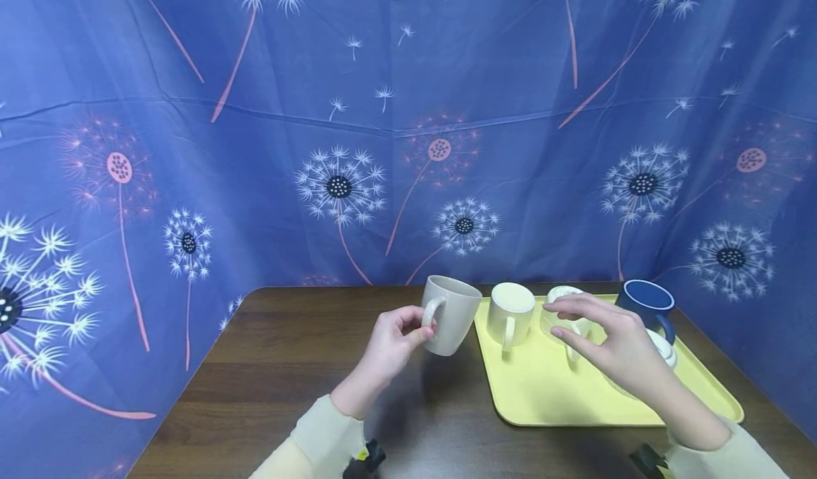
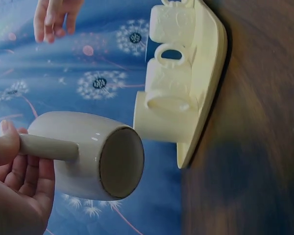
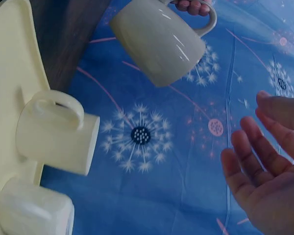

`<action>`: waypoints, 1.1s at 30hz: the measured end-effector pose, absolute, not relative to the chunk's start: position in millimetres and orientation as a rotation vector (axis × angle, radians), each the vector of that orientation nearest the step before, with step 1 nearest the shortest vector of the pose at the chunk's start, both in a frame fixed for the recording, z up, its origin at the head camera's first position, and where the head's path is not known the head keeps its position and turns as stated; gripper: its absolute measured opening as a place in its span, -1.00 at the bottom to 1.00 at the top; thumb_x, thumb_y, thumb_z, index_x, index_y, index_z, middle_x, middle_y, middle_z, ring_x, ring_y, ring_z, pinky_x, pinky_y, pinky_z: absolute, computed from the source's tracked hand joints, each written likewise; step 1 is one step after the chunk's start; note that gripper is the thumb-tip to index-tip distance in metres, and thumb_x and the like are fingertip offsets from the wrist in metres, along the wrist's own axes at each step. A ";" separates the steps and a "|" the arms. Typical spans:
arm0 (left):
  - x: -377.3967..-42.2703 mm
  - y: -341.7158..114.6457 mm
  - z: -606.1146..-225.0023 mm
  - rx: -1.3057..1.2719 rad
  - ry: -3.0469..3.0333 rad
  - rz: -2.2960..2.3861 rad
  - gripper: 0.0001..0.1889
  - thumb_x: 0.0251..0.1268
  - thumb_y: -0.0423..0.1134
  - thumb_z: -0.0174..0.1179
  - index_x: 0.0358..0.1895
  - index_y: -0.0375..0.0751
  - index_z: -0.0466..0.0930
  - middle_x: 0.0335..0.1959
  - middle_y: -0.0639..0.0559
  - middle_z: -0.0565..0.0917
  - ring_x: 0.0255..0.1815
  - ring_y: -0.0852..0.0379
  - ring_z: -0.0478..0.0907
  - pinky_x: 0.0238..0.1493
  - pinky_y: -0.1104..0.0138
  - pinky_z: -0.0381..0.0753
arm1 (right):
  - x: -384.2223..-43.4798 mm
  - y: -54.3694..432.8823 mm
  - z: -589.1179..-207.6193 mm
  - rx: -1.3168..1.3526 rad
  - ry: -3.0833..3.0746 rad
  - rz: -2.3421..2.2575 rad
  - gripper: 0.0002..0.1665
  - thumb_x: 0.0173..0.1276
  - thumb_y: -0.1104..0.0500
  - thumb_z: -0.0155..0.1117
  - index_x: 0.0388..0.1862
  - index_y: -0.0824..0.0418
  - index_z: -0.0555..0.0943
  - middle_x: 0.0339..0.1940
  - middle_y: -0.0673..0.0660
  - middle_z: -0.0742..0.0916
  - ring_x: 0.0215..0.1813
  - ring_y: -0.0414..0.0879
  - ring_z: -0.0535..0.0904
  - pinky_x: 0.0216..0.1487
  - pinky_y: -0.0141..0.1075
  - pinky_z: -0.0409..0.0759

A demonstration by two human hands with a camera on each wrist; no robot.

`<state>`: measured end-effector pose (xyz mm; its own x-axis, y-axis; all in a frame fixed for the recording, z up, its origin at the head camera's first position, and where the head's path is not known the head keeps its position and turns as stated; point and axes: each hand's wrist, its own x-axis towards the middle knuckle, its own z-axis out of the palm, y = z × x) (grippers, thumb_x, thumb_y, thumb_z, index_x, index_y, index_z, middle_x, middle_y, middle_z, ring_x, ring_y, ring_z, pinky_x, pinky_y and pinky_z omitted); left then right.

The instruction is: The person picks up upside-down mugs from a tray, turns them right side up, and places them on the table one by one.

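Note:
My left hand [image 1: 397,344] pinches the handle of a light grey mug [image 1: 456,319] between thumb and fingers. The mug hangs above the wooden table, just left of the yellow tray [image 1: 530,401], tilted slightly; its base [image 2: 122,164] faces the left wrist camera. My right hand [image 1: 625,348] hovers over the tray, thumb and fingers apart, with nothing in it. Beneath and around that hand stand a plain white mug [image 1: 510,319], a second white mug [image 1: 562,293] and another white piece [image 1: 664,348], both partly hidden by the hand. A navy mug [image 1: 646,301] is at the tray's back right.
The dark wooden table [image 1: 255,372] extends left of the tray. Behind it hangs a blue cloth [image 1: 510,167] printed with dandelions. The tray has a raised rim [image 1: 488,376] and lies near the table's right side.

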<state>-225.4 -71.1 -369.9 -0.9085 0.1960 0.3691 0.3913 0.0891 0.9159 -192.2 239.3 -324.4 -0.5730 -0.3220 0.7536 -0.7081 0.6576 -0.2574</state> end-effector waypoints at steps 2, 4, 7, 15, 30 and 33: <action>-229.1 -72.2 -371.3 -0.588 -2.188 -1.916 -0.88 0.09 -0.51 0.25 -0.27 -0.42 0.64 -0.36 -0.26 0.67 -0.34 0.21 0.54 -0.24 0.43 0.54 | -190.0 243.7 -324.3 0.735 -2.178 0.701 -0.47 -0.16 0.38 0.54 -0.14 0.03 0.68 -0.20 -0.12 0.71 -0.14 -0.48 0.51 -0.12 -0.66 0.37; -232.6 -73.0 -372.7 -0.568 -2.185 -1.903 -0.89 0.09 -0.51 0.25 -0.27 -0.40 0.64 -0.36 -0.25 0.67 -0.33 0.24 0.53 -0.23 0.44 0.54 | -188.2 248.5 -324.4 0.696 -2.165 0.691 -0.46 -0.18 0.39 0.54 -0.15 0.04 0.69 -0.23 -0.16 0.69 -0.22 -0.47 0.50 -0.18 -0.65 0.36; -236.0 -73.3 -372.3 -0.538 -2.171 -1.893 -0.89 0.09 -0.53 0.24 -0.28 -0.43 0.64 -0.35 -0.27 0.67 -0.33 0.25 0.53 -0.24 0.44 0.54 | -185.8 256.3 -325.5 0.635 -2.155 0.700 -0.47 -0.17 0.41 0.53 -0.15 0.05 0.69 -0.31 -0.21 0.68 -0.27 -0.47 0.50 -0.22 -0.65 0.34; -234.2 -73.6 -355.7 -0.482 -2.110 -1.829 -0.91 0.10 -0.56 0.22 -0.30 -0.52 0.61 -0.37 -0.33 0.66 -0.35 0.17 0.51 -0.28 0.45 0.52 | -178.6 277.2 -332.1 0.469 -2.212 0.820 -0.58 0.01 0.39 0.45 -0.12 0.09 0.68 -0.40 -0.21 0.68 -0.29 -0.58 0.50 -0.18 -0.74 0.35; -288.1 -69.1 -400.2 -0.331 -2.004 -1.846 -0.88 0.09 -0.48 0.28 -0.27 -0.40 0.68 -0.33 -0.23 0.71 -0.32 0.15 0.58 -0.25 0.47 0.54 | -159.1 326.5 -344.4 0.199 -2.375 0.938 -0.66 0.22 0.21 0.35 0.00 0.13 0.63 -0.26 -0.52 0.63 -0.26 -0.68 0.50 -0.27 -0.73 0.33; -294.5 -68.4 -406.7 -0.303 -1.974 -1.865 -0.87 0.09 -0.46 0.30 -0.26 -0.39 0.69 -0.32 -0.21 0.72 -0.33 0.21 0.59 -0.23 0.46 0.56 | -156.9 338.1 -346.5 0.165 -2.406 0.945 -0.65 0.24 0.19 0.34 0.02 0.15 0.62 -0.24 -0.56 0.61 -0.28 -0.68 0.50 -0.31 -0.73 0.34</action>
